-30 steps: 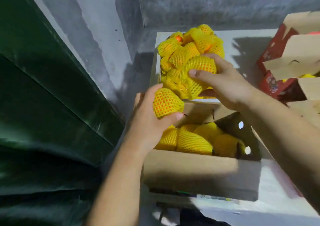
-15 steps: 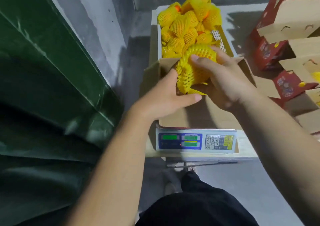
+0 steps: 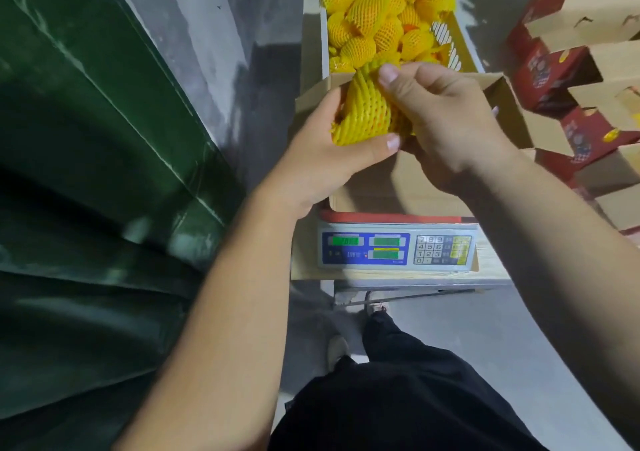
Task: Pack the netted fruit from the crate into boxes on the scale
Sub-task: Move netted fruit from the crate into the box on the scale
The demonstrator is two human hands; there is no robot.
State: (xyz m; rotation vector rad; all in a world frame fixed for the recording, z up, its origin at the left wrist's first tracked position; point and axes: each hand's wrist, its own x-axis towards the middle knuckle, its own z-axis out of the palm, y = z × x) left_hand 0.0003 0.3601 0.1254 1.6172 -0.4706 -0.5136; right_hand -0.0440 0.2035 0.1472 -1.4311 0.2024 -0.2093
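Both hands now meet in the upper middle of the frame over the open cardboard box (image 3: 408, 180) on the scale (image 3: 398, 248). A second ago the left hand (image 3: 332, 145) held its own fruit; now it and the right hand (image 3: 446, 121) grip one netted fruit (image 3: 369, 111) together, so that earlier piece probably went into the box and this one follows. The crate (image 3: 460, 47) of netted fruit sits just behind. The scale's keypad shows digits; its green readouts are too blurred to read.
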